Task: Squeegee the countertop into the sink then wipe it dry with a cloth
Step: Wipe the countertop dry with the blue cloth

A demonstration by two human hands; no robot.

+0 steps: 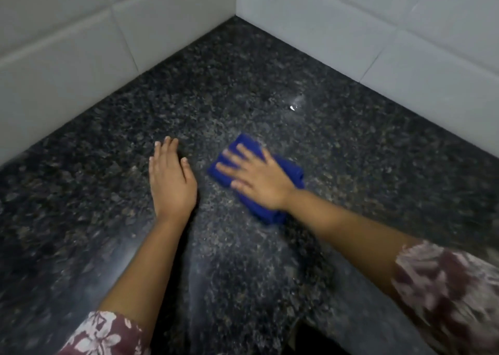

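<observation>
The dark speckled granite countertop fills the view and runs into a tiled corner. A folded blue cloth lies on it right of centre. My right hand presses flat on top of the cloth, fingers spread and slightly blurred. To the left of the cloth my left hand rests palm down on the bare stone, fingers together, holding nothing. A small shiny wet spot sits beyond the cloth. No squeegee or sink is in view.
White tiled walls rise on the left and right and meet at the far corner. The counter's front edge shows at the bottom, with dark space below it.
</observation>
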